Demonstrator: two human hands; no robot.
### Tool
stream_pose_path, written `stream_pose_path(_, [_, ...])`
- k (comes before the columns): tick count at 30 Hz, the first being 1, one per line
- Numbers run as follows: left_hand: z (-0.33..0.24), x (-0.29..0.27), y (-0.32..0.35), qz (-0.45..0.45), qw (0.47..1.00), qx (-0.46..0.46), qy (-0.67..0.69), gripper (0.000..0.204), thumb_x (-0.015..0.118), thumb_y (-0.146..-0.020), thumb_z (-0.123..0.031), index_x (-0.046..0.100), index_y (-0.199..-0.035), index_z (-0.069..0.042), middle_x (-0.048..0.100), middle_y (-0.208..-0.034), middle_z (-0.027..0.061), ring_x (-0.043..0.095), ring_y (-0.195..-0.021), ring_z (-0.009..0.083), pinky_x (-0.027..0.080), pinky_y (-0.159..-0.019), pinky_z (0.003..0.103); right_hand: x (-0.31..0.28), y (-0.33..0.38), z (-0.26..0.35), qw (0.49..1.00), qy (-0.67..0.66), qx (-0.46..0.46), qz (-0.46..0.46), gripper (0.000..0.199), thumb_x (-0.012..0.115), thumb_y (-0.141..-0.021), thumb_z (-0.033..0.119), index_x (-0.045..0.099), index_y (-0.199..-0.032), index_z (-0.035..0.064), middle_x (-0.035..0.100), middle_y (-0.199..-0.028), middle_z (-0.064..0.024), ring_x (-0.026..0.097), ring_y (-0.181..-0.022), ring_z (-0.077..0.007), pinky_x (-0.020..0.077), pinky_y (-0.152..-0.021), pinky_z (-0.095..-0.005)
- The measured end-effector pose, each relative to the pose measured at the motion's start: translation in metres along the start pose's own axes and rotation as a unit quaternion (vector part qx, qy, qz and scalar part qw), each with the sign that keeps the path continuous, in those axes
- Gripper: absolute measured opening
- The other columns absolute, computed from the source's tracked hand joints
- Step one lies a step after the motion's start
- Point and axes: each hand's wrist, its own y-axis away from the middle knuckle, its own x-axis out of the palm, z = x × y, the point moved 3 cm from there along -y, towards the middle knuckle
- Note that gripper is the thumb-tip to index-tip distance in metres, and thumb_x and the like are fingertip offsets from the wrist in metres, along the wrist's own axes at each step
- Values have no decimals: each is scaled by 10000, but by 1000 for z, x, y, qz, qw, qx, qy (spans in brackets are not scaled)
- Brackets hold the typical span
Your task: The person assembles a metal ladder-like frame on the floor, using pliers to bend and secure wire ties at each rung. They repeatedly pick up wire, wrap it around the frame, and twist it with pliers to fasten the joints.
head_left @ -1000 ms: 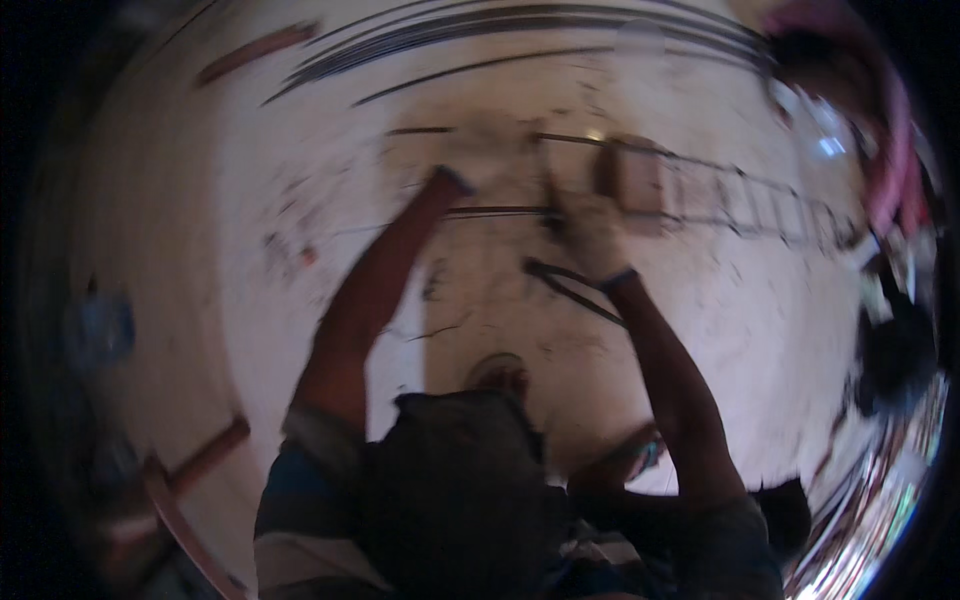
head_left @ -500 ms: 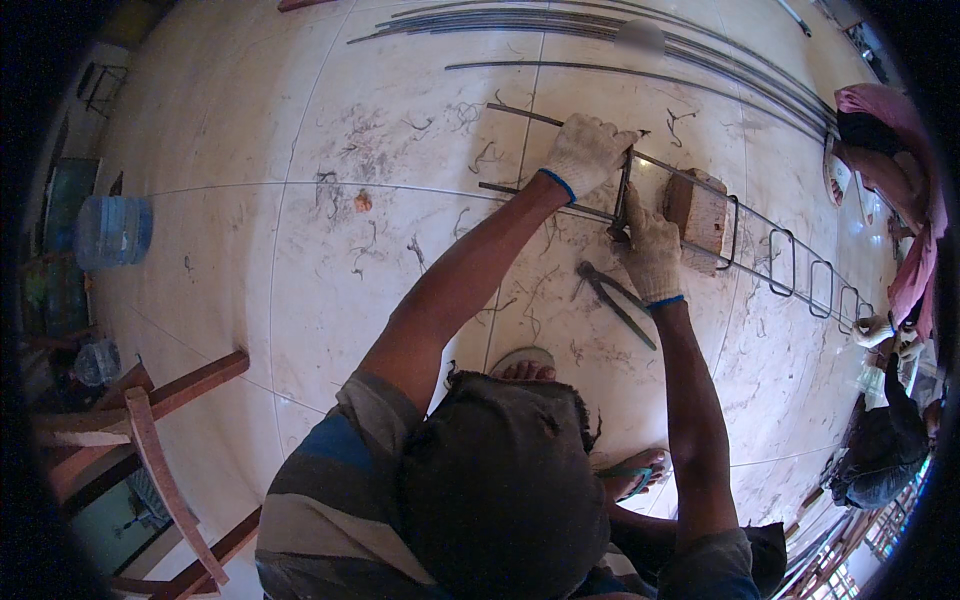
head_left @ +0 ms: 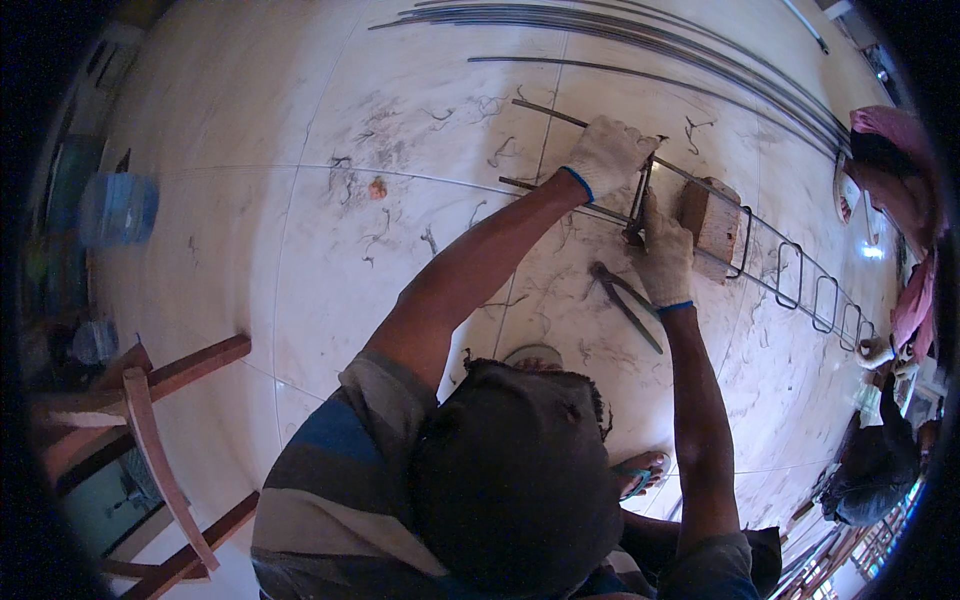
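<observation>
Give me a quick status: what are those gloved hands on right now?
Left hand and right hand, white-gloved, both gripping a rectangular steel stirrup on the long rebar cage. Wooden block beside it; dark pincers lying on pale floor tiles.

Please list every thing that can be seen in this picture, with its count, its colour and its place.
Long steel rod cage with rectangular stirrups: one, dark grey, on the floor from centre to the right.
Wooden block: one, brown, under the cage, right of the hands.
Metal pincers: one, dark, on the floor below the right hand.
Loose long steel rods: several, grey, along the top.
Pale tiled floor: one, cream, strewn with wire scraps.
Wooden chair frame: one, reddish brown, lower left.
Blue plastic container: one, left edge.
Other people: at least two, right edge.
Left hand: white glove, gripping the cage.
Right hand: white glove, on the cage.
</observation>
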Motion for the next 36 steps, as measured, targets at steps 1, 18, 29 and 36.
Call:
stream_pose_path(1, [0,1,0,11,1000,-1,0,376,615,-977,-305,680,-1333,-203,738,-988,61,729,-959,254,553,-818,436,1,-1,1,1000,11,-1,12,955,805,-842,346,337,-1615,36,691,-1098,-113,677,-985,-294,490,-829,-442])
stream_pose_path(18, [0,13,-3,-14,1000,0,5,322,639,-962,-280,701,-1264,-187,751,-1016,47,737,-963,228,522,-819,431,-5,-2,4,1000,29,4,7,875,772,-869,308,368,-1597,38,704,-1142,-123,684,-993,-299,513,-810,-448])
stream_pose_path(29, [11,23,-6,-77,993,34,80,285,669,-939,-276,732,-1199,-176,763,-1010,79,743,-951,291,548,-816,484,-9,-2,5,998,-50,-17,-35,838,786,-864,299,414,-1563,23,717,-1054,-131,690,-959,-322,525,-797,-476])
stream_pose_path(36, [14,25,-12,96,993,4,70,376,517,-1035,-333,634,-1379,-233,733,-1154,131,725,-976,353,575,-830,492,0,5,-3,999,-12,-18,-34,869,779,-852,336,398,-1568,25,684,-1087,-85,669,-1029,-260,464,-844,-434])
